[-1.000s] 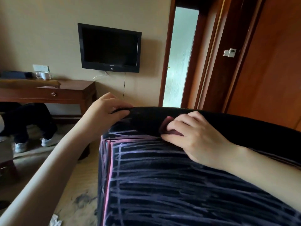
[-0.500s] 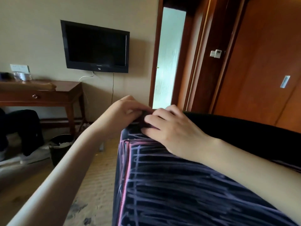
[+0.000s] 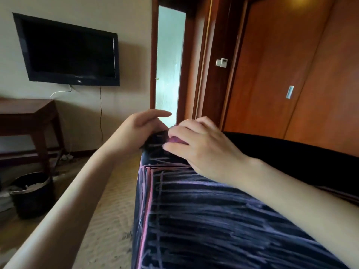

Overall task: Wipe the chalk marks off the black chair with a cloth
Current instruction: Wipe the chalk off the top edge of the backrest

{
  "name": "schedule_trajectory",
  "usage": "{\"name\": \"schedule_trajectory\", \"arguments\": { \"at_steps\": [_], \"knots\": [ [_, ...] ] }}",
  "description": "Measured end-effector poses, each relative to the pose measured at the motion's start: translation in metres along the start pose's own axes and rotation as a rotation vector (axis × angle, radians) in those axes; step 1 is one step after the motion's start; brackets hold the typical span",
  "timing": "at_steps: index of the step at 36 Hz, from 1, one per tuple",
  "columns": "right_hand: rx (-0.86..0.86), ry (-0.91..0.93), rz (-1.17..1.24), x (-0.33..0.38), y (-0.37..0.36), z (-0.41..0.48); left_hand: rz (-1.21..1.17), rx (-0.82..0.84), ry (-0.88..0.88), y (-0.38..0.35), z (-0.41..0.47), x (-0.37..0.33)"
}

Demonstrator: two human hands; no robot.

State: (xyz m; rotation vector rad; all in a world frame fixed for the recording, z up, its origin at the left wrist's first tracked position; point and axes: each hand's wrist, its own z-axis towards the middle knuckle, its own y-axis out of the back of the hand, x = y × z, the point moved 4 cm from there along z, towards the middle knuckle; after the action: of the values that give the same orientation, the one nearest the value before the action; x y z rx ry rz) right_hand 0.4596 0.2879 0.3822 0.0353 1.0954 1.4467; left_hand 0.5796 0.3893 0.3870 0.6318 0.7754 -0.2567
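Where its top edge meets its left corner, the black chair [image 3: 204, 220] carries pale and pink chalk marks [image 3: 194, 210] across nearly all the upholstery facing the camera, and a small purplish cloth [image 3: 173, 140] sits bunched on that corner under the right hand [image 3: 202, 146], whose fingers curl closed over it. Left hand [image 3: 139, 129]: cupped on the same corner just beside the cloth, forefinger extended, holding nothing; step judged early wiping at the top, next move calling for firm strokes down the marked panel. Beyond: wall-mounted television [image 3: 70, 53], maker's badge too small to read; no other legible writing.
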Motion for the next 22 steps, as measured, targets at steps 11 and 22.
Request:
{"name": "schedule_trajectory", "arguments": {
  "at_steps": [11,22],
  "knots": [
    [0.175,-0.146,0.027,-0.039,0.024,-0.075,-0.128,0.048,0.02,-0.012,0.015,0.002],
    [0.008,-0.098,0.145,-0.014,0.01,-0.001,-0.428,-0.071,0.125,-0.016,0.016,0.026]
  ]
}}
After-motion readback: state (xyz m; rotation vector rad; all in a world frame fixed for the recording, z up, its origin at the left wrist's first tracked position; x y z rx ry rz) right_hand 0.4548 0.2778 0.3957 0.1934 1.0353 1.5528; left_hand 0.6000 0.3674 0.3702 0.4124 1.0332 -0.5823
